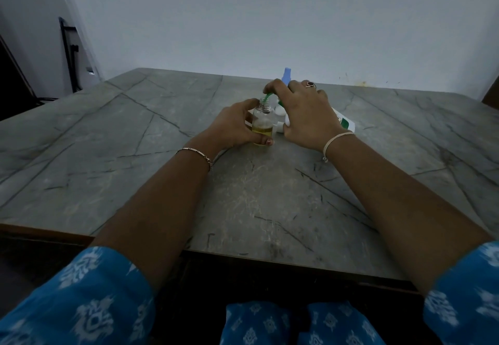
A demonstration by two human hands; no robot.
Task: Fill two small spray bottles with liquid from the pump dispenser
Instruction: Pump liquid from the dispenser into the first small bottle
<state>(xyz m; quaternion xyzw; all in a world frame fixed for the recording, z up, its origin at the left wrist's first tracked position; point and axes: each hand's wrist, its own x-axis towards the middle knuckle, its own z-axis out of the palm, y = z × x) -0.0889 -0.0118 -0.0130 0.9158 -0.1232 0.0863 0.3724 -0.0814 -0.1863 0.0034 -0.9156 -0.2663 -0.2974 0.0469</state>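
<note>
Head view looks down past blue patterned sleeves (89,290) at the near edge, then along two bare forearms stretched over a grey veined table (270,199); a thin chain bracelet (197,154) sits on the left wrist and a pale thread band (336,139) on the right. Past the wrists, the left hand (233,126) wraps its curled fingers and thumb round a small clear bottle (263,119), which stands upright on the table near the middle, its threaded neck uncapped and a shallow layer of yellow liquid (262,129) at its bottom. Just to the right, the right hand (310,115) curls its fingers down over the top of the white dispenser (344,123), grasping it; the dispenser leans, its base showing beyond the wrist, and most of it is hidden under the hand. Its green spout (268,98) reaches left into the bottle's mouth, with a fingertip resting on it; a dark-stoned ring (310,84) shows on one finger. Small white pieces (279,111) lie between the bottle and the dispenser; what they are I cannot tell. Behind the right hand's fingers stands a blue-topped bottle (286,73), close to the pale wall (270,20).
</note>
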